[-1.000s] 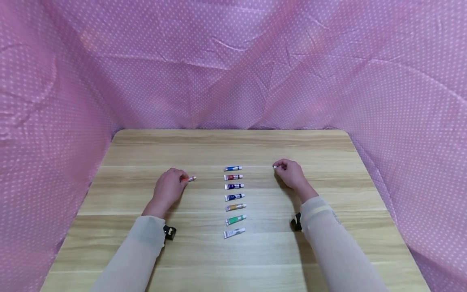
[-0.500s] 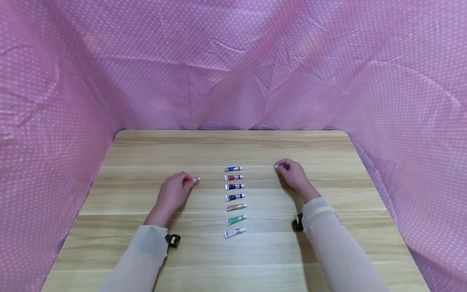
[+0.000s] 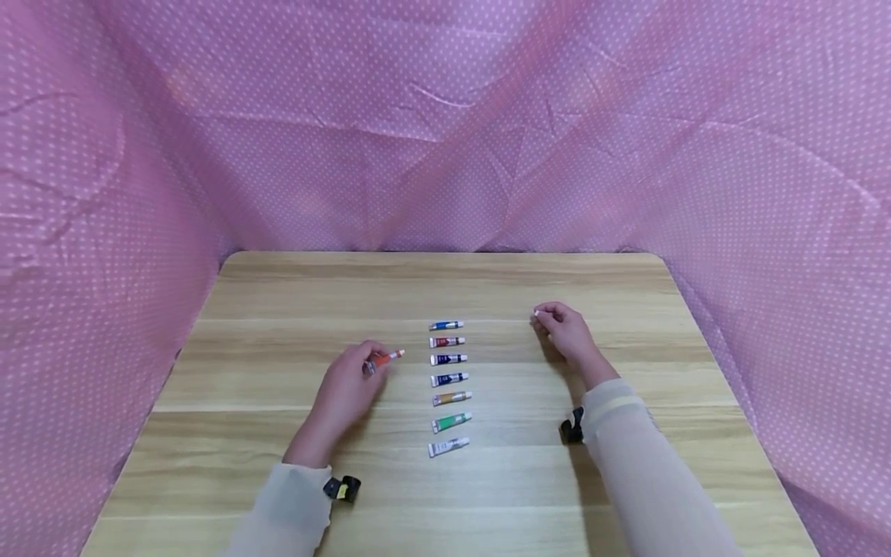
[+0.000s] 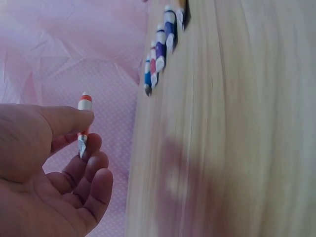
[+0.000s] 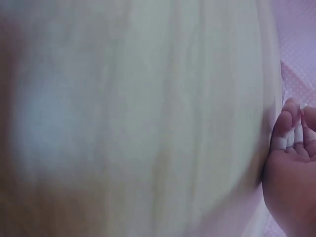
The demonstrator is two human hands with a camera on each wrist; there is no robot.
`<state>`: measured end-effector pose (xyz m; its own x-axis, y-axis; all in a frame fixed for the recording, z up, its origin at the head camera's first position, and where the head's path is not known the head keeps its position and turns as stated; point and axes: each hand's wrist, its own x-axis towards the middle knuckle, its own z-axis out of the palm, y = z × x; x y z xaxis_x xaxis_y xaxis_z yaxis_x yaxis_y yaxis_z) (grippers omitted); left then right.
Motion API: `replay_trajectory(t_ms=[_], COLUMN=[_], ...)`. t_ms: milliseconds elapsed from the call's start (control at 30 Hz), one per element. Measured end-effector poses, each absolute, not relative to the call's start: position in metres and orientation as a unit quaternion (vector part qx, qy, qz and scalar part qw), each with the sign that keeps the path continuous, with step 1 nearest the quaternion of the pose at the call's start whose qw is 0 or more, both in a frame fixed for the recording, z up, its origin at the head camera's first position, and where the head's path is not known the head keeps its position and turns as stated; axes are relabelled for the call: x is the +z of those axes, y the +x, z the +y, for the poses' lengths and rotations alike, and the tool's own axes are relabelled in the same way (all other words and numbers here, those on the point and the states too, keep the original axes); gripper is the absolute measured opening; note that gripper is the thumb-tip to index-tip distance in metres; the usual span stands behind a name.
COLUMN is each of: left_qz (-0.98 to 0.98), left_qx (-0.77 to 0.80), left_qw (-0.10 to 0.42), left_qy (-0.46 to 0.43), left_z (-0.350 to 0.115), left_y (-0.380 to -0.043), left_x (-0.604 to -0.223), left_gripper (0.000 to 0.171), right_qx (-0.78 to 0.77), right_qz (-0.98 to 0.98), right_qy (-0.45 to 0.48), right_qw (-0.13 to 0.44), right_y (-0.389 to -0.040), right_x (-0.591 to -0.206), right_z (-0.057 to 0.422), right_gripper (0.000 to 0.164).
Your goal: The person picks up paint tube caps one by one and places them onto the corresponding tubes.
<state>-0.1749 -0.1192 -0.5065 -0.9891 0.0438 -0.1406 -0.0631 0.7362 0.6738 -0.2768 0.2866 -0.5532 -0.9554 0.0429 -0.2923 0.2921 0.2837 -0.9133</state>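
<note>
My left hand pinches an orange paint tube between thumb and fingers, left of the row and lifted off the table. In the left wrist view the tube stands with its white cap up and silvery crimped end down. My right hand, right of the row, pinches a small white thing mostly hidden by the fingers; its kind cannot be made out. Between the hands lies a column of paint tubes: blue, red, two dark blue or purple, ochre, green and silver-grey.
A light wooden table with rounded far corners carries the tubes. Pink dotted cloth hangs behind it and on both sides. Small black cameras sit at the wrists by the pale sleeves.
My left hand has drawn right and nearer to me with the orange tube, closer to the row. My right hand has shifted slightly right. The row of tubes lies as before.
</note>
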Motion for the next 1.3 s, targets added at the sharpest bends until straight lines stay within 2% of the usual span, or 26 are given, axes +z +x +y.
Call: replay_trajectory(t_ms=[133, 367, 600, 800, 1100, 1267, 1300], left_qz=[0.918, 0.911, 0.905, 0.896, 0.893, 0.888, 0.887], left_qx=[0.388, 0.402, 0.413, 0.431, 0.441, 0.450, 0.452], left_qw=[0.081, 0.089, 0.084, 0.088, 0.073, 0.078, 0.078], left_qy=[-0.014, -0.034, -0.053, -0.057, -0.047, -0.055, -0.055], left_z=[-0.113, -0.107, -0.103, -0.101, -0.103, -0.102, -0.102], left_y=[-0.166, -0.157, -0.151, -0.147, -0.146, -0.143, -0.143], left_x=[-0.505, -0.503, -0.501, -0.500, -0.501, -0.501, -0.501], left_gripper=[0.021, 0.021, 0.023, 0.020, 0.019, 0.023, 0.024], right_qx=[-0.614, -0.646, -0.757, -0.810, -0.809, -0.788, -0.787], right_qz=[0.774, 0.747, 0.634, 0.572, 0.580, 0.606, 0.607], right_qy=[0.107, 0.139, 0.152, 0.127, 0.097, 0.110, 0.113], right_qw=[0.110, 0.080, 0.035, 0.026, 0.015, 0.007, 0.007], right_y=[-0.276, -0.270, -0.261, -0.249, -0.233, -0.218, -0.215], right_x=[-0.554, -0.553, -0.540, -0.524, -0.517, -0.514, -0.513], right_z=[0.289, 0.289, 0.283, 0.273, 0.254, 0.246, 0.244], right_gripper=[0.036, 0.033, 0.015, 0.025, 0.018, 0.030, 0.027])
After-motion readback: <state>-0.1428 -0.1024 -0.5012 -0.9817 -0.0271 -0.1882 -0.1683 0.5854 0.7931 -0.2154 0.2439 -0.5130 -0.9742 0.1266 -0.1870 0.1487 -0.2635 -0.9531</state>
